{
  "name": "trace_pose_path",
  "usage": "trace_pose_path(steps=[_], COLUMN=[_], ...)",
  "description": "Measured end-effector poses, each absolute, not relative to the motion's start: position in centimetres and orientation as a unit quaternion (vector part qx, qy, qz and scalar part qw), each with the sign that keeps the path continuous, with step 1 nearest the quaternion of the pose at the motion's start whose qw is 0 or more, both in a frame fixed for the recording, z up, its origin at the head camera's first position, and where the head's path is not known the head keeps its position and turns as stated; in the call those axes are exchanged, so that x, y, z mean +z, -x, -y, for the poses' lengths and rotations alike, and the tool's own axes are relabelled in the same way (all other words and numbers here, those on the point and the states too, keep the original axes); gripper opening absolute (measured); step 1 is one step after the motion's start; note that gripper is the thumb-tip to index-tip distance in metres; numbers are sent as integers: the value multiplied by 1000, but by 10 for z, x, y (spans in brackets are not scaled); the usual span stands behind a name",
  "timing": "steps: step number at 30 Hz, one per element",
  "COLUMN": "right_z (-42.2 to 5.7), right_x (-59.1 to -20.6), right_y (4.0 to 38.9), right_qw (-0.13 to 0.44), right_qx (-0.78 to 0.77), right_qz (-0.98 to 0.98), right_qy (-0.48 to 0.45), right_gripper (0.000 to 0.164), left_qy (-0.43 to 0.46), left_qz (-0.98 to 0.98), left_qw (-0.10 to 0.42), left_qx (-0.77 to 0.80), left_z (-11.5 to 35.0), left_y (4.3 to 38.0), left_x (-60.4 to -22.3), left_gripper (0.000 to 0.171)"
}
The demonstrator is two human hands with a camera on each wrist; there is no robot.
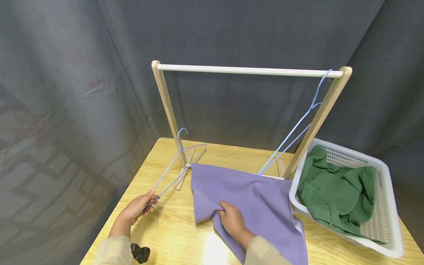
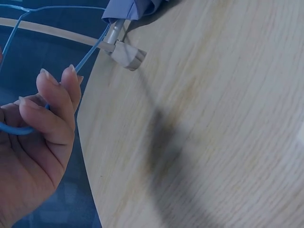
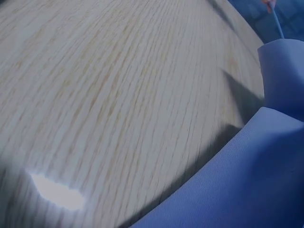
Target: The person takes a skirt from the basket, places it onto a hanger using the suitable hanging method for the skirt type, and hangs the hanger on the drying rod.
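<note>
My left hand [image 1: 137,207] pinches the lower corner of a light-blue wire hanger [image 1: 180,149], which is held tilted above the table with its hook pointing up and away. In the left wrist view, curled fingers [image 2: 53,114] wrap the hanger's bent wire. A purple cloth garment [image 1: 245,191] lies spread over the table; its exact kind cannot be told. My right hand [image 1: 233,220] grips a fold near the garment's left side, lifting that part slightly. The right wrist view shows the purple cloth [image 3: 237,175] but not the right hand.
A wooden rack with a white rail [image 1: 245,70] stands behind the garment. Another blue hanger [image 1: 287,137] hangs at its right end. To the right, a white basket [image 1: 392,206] holds green cloth [image 1: 334,187]. A grey curtain [image 1: 232,33] hangs behind the wooden table [image 1: 175,228].
</note>
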State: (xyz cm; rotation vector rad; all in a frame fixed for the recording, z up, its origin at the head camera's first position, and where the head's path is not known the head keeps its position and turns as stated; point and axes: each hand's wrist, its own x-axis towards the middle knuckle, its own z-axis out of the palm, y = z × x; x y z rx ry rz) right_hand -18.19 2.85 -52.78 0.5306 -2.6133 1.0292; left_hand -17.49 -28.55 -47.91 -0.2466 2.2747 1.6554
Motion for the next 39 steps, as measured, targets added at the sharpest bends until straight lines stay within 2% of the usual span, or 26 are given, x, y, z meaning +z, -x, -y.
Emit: trace_pose_path(steps=[14, 39], right_z=[-32, -38], right_x=[-526, -517], right_y=[184, 186], right_qw=[144, 215], right_qx=[374, 426], right_qz=[900, 869], right_qy=[-170, -133], right_gripper=[8, 11], left_qy=[79, 37], left_qz=[-785, -771], left_qw=[173, 217], left_qx=[590, 598], left_z=[284, 280], left_y=[169, 161], left_x=[-487, -498], left_gripper=[73, 62])
